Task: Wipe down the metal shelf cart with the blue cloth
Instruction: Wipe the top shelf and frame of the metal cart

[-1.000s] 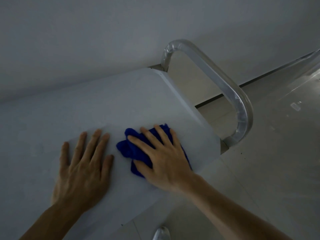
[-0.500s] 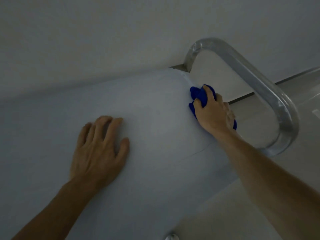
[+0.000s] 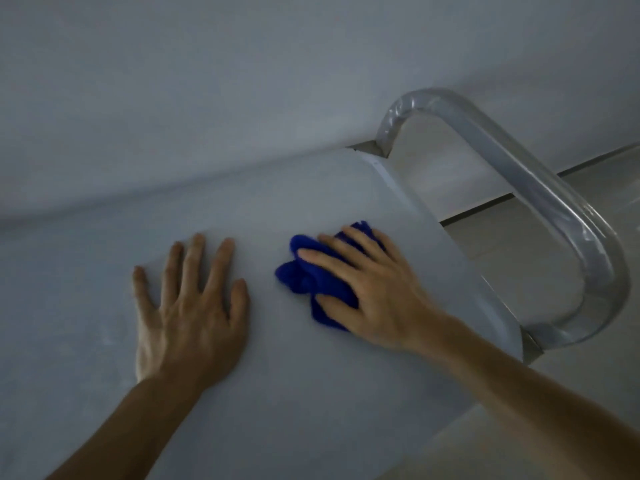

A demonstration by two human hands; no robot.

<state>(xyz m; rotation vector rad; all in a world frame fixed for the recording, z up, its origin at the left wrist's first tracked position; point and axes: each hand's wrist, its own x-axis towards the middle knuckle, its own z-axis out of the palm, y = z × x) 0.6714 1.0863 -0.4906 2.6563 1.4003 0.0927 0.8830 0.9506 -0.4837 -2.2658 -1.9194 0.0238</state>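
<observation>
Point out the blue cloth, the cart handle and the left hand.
blue cloth (image 3: 302, 276), head view, bunched left part.
cart handle (image 3: 540, 192), head view, long straight tube.
left hand (image 3: 188, 320), head view, back of hand.

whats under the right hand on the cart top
A bunched blue cloth lies under the right hand, pressed flat on the cart's top shelf. Its folds stick out past the fingers and thumb; the part beneath the palm, and the shelf surface below it, is covered.

We see the cart's flat grey top shelf (image 3: 311, 393), with a curved metal handle (image 3: 540, 209) at its right end. Directly on the shelf lie a bunched blue cloth (image 3: 304, 277), pressed under the right hand (image 3: 377, 299), and the flat left hand (image 3: 190, 320).
</observation>
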